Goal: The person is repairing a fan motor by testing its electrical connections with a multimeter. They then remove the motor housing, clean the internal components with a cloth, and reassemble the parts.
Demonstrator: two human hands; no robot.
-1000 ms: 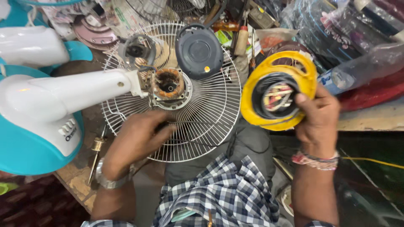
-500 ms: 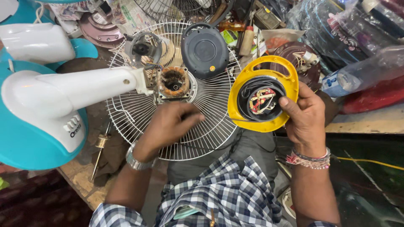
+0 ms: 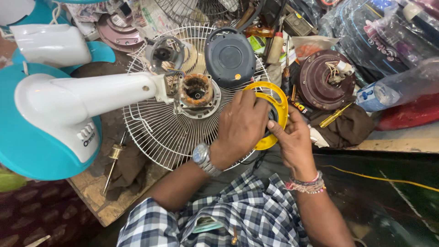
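Note:
A yellow round housing [image 3: 277,106] with dark wires inside sits over the right rim of a white wire fan guard [image 3: 155,132]. My left hand [image 3: 241,126], with a wristwatch, lies over the housing's left side and grips it. My right hand [image 3: 292,137] holds its lower right edge, thumb on the rim. A copper-wound fan motor [image 3: 196,91] on a white fan neck [image 3: 91,98] stands at the guard's centre, left of both hands. Most of the housing is hidden under my hands.
A dark round cover [image 3: 230,57] lies on the guard's far side. A maroon motor shell [image 3: 325,80] with wires, a brass rod [image 3: 335,115], a brown cloth [image 3: 350,128] and a plastic bottle [image 3: 398,87] are at right. A teal fan base [image 3: 27,146] is at left.
My left hand moved right from the wire guard onto the yellow housing. My right hand brought the housing down and left, closer to me.

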